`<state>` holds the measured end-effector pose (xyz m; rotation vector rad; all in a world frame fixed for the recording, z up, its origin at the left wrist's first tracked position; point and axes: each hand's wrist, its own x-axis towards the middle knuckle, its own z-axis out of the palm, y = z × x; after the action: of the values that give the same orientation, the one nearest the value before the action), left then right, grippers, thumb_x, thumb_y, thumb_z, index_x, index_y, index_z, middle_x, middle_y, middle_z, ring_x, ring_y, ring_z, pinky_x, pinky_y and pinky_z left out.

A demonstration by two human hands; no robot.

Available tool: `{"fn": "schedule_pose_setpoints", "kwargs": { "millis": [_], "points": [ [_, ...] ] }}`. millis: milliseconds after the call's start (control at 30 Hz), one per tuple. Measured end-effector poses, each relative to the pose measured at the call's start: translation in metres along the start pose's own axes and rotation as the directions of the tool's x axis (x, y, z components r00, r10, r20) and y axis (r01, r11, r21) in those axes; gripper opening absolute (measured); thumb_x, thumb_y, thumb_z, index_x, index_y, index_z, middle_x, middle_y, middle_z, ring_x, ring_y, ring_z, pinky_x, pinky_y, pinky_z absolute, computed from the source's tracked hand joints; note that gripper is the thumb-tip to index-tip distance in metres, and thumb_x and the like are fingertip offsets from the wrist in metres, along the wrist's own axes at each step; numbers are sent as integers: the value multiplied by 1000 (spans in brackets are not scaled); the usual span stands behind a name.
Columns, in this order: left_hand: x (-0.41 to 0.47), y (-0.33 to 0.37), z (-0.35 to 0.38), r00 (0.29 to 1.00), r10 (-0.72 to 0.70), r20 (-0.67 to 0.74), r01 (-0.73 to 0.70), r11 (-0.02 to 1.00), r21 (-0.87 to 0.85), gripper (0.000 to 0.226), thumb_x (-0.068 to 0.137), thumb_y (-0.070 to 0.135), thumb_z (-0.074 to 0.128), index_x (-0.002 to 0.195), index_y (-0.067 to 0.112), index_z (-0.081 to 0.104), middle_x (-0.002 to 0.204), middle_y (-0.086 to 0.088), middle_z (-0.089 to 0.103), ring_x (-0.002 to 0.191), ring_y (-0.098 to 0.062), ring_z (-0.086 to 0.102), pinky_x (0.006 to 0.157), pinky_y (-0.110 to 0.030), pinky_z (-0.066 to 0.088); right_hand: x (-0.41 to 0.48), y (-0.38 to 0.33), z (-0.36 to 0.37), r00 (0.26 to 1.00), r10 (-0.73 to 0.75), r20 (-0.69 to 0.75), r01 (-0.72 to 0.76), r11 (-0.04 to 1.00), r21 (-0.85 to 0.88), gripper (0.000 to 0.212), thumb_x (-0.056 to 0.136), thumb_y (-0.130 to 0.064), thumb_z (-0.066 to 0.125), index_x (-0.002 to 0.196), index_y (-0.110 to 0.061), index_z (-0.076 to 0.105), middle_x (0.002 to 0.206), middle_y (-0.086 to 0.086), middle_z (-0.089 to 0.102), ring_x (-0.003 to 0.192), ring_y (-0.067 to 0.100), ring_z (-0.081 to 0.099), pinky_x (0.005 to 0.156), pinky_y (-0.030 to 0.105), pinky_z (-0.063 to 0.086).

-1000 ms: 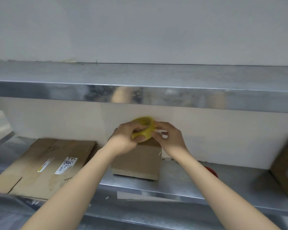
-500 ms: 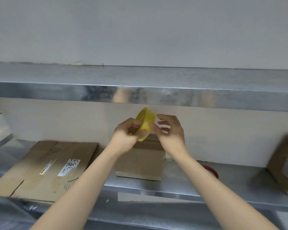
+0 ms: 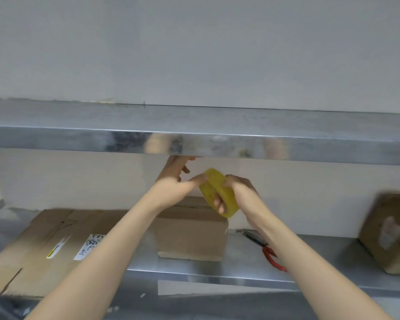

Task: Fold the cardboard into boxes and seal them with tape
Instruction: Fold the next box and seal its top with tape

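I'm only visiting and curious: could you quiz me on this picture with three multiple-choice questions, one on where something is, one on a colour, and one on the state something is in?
1. Where do the red-handled scissors lie?
A. on the upper shelf
B. on the lower shelf, right of the small box
C. on the flattened cardboard

2. What colour is the tape roll?
A. yellow
B. blue
C. white

3. How is the roll kept up?
A. lying on the shelf
B. resting on the box
C. held by the right hand, fingers through its hole

Answers: 1 B, the red handles lie on the steel beside the box. 2 A, it is plainly yellow. 3 C, fingers show inside the ring, above the box.
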<state>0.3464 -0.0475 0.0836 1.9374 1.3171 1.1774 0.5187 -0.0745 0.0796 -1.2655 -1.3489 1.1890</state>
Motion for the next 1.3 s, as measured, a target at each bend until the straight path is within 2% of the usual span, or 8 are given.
{"fn": "schedule_pose_setpoints", "kwargs": {
  "millis": [100, 200, 467, 633, 767, 867, 1033, 1300],
  "points": [
    [5, 5, -9, 931, 67, 359, -64, 998, -22, 34, 88, 30, 61, 121, 37, 62, 127, 20, 55, 121, 4, 48, 95, -5, 33, -11, -6, -5, 991, -16, 137, 34, 990, -134, 35, 75, -30, 43, 55, -6, 58, 54, 13, 58, 49, 24, 52, 60, 32, 48],
    [-1, 11, -6, 882, 20, 471, 107, 965, -241, 34, 80, 24, 54, 110, 23, 70, 111, 9, 69, 105, -7, 62, 88, -25, 50, -17, -9, -8, 981, -39, 188, 71, 984, -164, 29, 69, -29, 44, 48, -12, 54, 51, 11, 55, 47, 22, 49, 54, 30, 44],
    [-6, 7, 11, 875, -39, 483, 239, 902, -360, 8, 72, 20, 65, 68, 22, 59, 72, -3, 59, 67, -14, 54, 65, -30, 44, -22, -2, -5, 991, -40, 127, 71, 967, -246, 28, 70, -33, 46, 49, -14, 47, 42, 5, 48, 37, 17, 41, 47, 25, 38],
    [-9, 4, 11, 843, -62, 534, 307, 872, -382, 16, 56, 30, 70, 64, 21, 60, 73, -6, 57, 69, -17, 53, 68, -31, 48, -26, -1, -8, 978, 3, 207, 49, 968, -247, 21, 65, -26, 45, 49, -13, 50, 46, 7, 51, 40, 18, 42, 49, 26, 36],
    [-11, 1, 10, 820, -45, 571, 354, 824, -443, 15, 53, 26, 72, 64, 20, 63, 78, -11, 58, 71, -20, 55, 69, -33, 51, -28, -1, -18, 929, 16, 371, 76, 970, -233, 41, 67, -19, 41, 81, 17, 55, 54, 6, 58, 46, 18, 46, 52, 29, 36],
    [-11, -2, 11, 803, -45, 594, 393, 789, -472, 17, 54, 25, 71, 66, 18, 62, 78, -10, 59, 71, -20, 56, 68, -33, 52, -29, -1, -25, 894, 4, 449, 98, 974, -204, 44, 69, -15, 40, 92, 18, 57, 62, 10, 63, 50, 19, 52, 58, 32, 40],
    [-15, -7, 9, 791, -50, 610, 465, 698, -545, 12, 56, 28, 67, 64, 21, 61, 72, -3, 61, 66, -17, 60, 63, -31, 54, -29, -3, -32, 920, -42, 389, 90, 990, -107, 35, 67, -18, 50, 86, 7, 65, 64, 14, 65, 59, 22, 58, 62, 30, 49],
    [-18, -6, 16, 836, -78, 544, 414, 739, -531, 30, 61, 33, 72, 74, 16, 49, 87, -14, 49, 78, -24, 50, 70, -36, 49, -32, -6, -14, 973, -7, 232, 45, 986, -158, 23, 70, -25, 52, 72, -4, 60, 56, 13, 62, 48, 20, 53, 56, 31, 43]
  ]
}}
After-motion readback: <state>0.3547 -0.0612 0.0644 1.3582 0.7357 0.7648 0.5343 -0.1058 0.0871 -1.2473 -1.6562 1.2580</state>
